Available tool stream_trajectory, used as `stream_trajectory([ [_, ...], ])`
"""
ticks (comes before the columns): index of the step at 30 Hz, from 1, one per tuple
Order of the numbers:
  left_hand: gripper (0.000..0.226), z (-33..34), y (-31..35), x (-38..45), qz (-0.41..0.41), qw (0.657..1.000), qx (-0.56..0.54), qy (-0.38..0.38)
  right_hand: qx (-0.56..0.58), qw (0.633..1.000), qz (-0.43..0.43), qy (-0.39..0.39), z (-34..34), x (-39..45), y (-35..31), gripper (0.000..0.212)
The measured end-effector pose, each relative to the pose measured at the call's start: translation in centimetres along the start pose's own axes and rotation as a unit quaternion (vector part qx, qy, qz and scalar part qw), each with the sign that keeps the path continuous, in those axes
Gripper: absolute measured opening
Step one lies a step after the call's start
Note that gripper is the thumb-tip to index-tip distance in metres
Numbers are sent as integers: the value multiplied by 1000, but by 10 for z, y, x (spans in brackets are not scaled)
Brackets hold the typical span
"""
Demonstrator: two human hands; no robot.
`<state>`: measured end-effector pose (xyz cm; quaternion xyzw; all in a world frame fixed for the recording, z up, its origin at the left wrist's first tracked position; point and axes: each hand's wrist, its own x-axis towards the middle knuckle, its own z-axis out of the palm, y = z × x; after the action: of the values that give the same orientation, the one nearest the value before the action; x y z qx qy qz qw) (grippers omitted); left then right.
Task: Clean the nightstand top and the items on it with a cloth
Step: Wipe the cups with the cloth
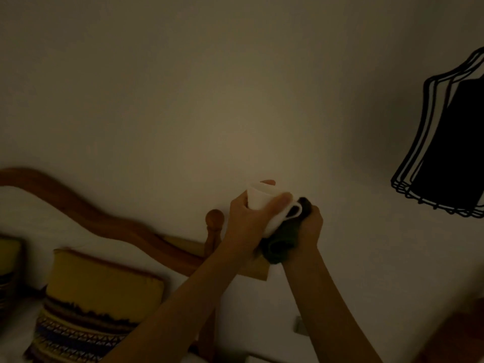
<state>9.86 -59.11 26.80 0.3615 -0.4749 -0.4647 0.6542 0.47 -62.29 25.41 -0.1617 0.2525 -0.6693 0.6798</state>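
1. up against the wall, in the head view, your left hand [246,218] grips a white cup [264,205] tilted on its side, mouth up and to the left, handle toward your right.
2. your right hand [310,226] holds a bunched dark cloth [281,242], touching the cup's handle side and base; it's the nearer hand for wiping.
3. no readable writing; the nightstand isn't clearly visible.

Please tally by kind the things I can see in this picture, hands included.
Hands: 2 (left hand, right hand)
Cup: 1
Cloth: 1
Pillows: 2 ()
Headboard: 1
Total: 7
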Motion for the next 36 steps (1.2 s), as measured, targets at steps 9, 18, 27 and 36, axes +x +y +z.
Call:
stream_trajectory([
  [9,91,-36,26,26,-100,972,-153,147,-262,957,-121,-25,-11,-16,26,35],
  [18,98,-35,21,22,-104,965,-193,145,-487,767,-408,-89,5,-28,39,15],
  [27,97,-39,22,25,-85,968,-150,183,-464,817,-330,-90,8,-22,34,15],
  [36,84,-45,6,18,-56,975,-124,174,-338,928,-151,-47,-10,-16,44,15],
])
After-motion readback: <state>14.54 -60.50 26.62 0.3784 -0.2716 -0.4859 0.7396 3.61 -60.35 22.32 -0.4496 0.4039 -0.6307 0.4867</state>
